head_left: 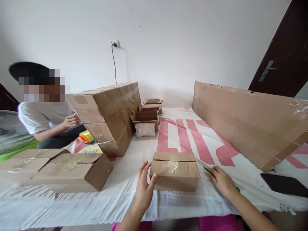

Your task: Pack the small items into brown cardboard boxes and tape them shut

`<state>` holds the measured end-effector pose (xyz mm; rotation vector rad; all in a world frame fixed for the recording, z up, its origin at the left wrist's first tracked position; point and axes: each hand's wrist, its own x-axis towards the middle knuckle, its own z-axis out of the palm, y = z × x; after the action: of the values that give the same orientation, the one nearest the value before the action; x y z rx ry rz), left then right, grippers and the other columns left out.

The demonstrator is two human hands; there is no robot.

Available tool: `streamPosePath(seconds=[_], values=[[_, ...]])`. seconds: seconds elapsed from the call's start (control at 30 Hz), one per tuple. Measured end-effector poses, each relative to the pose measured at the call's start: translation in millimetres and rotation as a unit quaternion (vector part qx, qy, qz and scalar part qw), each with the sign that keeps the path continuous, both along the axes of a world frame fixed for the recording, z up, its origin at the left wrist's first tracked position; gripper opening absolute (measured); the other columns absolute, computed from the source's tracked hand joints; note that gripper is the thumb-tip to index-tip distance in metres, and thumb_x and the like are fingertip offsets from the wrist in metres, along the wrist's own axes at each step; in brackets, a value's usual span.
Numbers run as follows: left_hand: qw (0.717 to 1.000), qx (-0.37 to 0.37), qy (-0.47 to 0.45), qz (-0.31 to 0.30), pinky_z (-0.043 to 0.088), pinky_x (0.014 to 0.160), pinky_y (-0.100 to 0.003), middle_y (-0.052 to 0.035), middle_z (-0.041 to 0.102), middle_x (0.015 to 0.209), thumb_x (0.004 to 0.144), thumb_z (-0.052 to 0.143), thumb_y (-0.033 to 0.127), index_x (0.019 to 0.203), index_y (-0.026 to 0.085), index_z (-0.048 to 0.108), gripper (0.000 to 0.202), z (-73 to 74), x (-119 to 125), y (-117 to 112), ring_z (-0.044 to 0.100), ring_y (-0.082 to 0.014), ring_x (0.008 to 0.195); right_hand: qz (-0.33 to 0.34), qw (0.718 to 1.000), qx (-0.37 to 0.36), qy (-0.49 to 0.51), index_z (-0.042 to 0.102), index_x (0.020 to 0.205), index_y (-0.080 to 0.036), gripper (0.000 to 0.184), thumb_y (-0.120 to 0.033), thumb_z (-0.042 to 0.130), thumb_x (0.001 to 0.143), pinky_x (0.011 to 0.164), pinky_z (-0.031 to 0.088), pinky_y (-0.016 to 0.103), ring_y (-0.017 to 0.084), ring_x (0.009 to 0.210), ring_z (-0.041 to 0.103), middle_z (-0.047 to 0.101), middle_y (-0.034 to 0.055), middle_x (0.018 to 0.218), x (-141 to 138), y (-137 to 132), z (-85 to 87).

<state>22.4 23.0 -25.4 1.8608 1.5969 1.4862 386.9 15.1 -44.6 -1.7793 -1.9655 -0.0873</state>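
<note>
Taped cardboard box [175,178] is being borne by the cloth-covered table [125,179], close to the middle of its near edge, and is being flanked by both hands. Its long axis is being aligned roughly with that edge, so one short end is being faced by each hand. By the left hand [145,183], placed nearer, the box's left end is being bracketed with spread fingers, and the near left corner is apparently being touched by the thumb. By the right hand [222,181], a slim dark tool [209,172] is being pinched just beyond the right end, its tip being directed toward the box across a narrow gap; on that gap the coming move is being judged to depend.

Most of the tool is being covered by the fingers, so its kind cannot be told. The box's underside and far side are being concealed, and any contact by the left fingertips cannot be made out. Toward the table's near left corner, paired boxes [69,171] are being cut off by the view's edge. A co-worker's hand [71,120] is being partly screened by stacked boxes [113,115].
</note>
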Motion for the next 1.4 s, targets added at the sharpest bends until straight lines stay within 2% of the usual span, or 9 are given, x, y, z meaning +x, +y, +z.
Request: streamPosePath(seconds=[0.13,0.33,0.47,0.57,0.67,0.87,0.93,1.07,1.4], values=[[0.994,-0.049,-0.063,-0.073,0.049,0.091,-0.043,-0.0138,0.051,0.132,0.091,0.051,0.045,0.127,0.023,0.048,0.042,-5.7,-2,4,0.051,-0.0272,0.121,0.021,0.999,0.023,0.036,0.072,0.097,-0.021,0.029,-0.038,0.049,0.090,0.084,0.054,0.043,0.027,0.093,0.066,0.069,0.0098,0.094,1,2,-28.6],[0.986,-0.034,-0.117,-0.112,0.052,0.087,-0.036,-0.0116,0.053,0.128,0.087,0.058,0.046,0.115,0.024,0.057,0.036,-14.3,11,-7,0.052,-0.0263,0.122,0.034,0.942,0.085,0.323,0.063,0.106,-0.023,0.035,-0.047,0.039,0.095,0.085,0.054,0.035,0.023,0.103,0.063,0.067,0.0107,0.110,-46,-17,12.7],[0.987,-0.012,-0.117,-0.111,0.050,0.093,-0.039,-0.0109,0.056,0.122,0.088,0.056,0.043,0.100,0.023,0.063,0.024,-11.2,18,-14,0.054,-0.0252,0.118,0.058,0.915,0.081,0.391,0.062,0.102,-0.024,0.034,-0.051,0.042,0.093,0.086,0.054,0.036,0.024,0.103,0.062,0.066,0.0097,0.108,-65,-34,30.2],[0.986,0.004,-0.113,-0.121,0.048,0.097,-0.041,-0.0103,0.056,0.122,0.089,0.055,0.042,0.085,0.022,0.066,0.023,-8.8,18,-16,0.053,-0.0256,0.121,0.103,0.907,0.085,0.398,0.064,0.083,-0.025,0.046,-0.052,0.029,0.097,0.096,0.048,0.043,0.025,0.110,0.058,0.067,0.0085,0.104,-63,-40,28.9],[0.977,0.002,-0.144,-0.156,0.053,0.090,-0.038,-0.0100,0.053,0.127,0.088,0.057,0.045,0.080,0.023,0.069,0.026,-9.2,12,-18,0.054,-0.0266,0.119,0.122,0.916,0.081,0.373,0.060,0.067,-0.024,0.058,-0.051,0.019,0.098,0.097,0.045,0.048,0.026,0.114,0.055,0.068,0.0079,0.101,-58,-42,25.5],[0.961,-0.051,-0.159,-0.221,0.049,0.097,-0.043,-0.0103,0.046,0.139,0.095,0.041,0.043,0.093,0.023,0.070,0.036,-4.7,0,-23,0.048,-0.0283,0.127,0.132,0.968,0.114,0.183,0.058,0.077,-0.024,0.015,-0.036,0.062,0.084,0.089,0.051,0.046,0.028,0.110,0.057,0.064,0.0085,0.107,-59,-43,28.9],[0.971,-0.036,-0.115,-0.208,0.047,0.100,-0.044,-0.0108,0.046,0.138,0.091,0.050,0.044,0.092,0.022,0.068,0.028,-1.6,3,-23,0.046,-0.0291,0.129,0.145,0.974,0.123,0.126,0.061,0.095,-0.025,0.012,-0.031,0.062,0.084,0.090,0.050,0.046,0.027,0.112,0.055,0.062,0.0088,0.113,-60,-44,31.6],[0.990,0.010,-0.036,-0.135,0.052,0.092,-0.040,-0.0110,0.049,0.126,0.086,0.060,0.032,0.086,0.021,0.062,0.011,-2.9,16,-23,0.053,-0.0261,0.119,0.164,0.979,0.118,0.028,0.054,0.124,-0.025,0.039,-0.023,0.054,0.086,0.097,0.046,0.047,0.027,0.122,0.048,0.058,0.0082,0.126,-68,-46,39.7],[0.992,0.112,0.006,-0.053,0.053,0.065,-0.025,-0.0019,0.047,0.089,0.087,0.058,0.018,0.103,0.024,0.060,0.018,-21.2,29,-33,0.057,-0.0129,0.074,0.087,0.981,0.137,-0.105,0.067,0.107,-0.030,0.024,-0.040,0.055,0.089,0.097,0.042,0.055,0.037,0.132,0.036,0.041,0.0059,0.146,-96,-36,55.5]])
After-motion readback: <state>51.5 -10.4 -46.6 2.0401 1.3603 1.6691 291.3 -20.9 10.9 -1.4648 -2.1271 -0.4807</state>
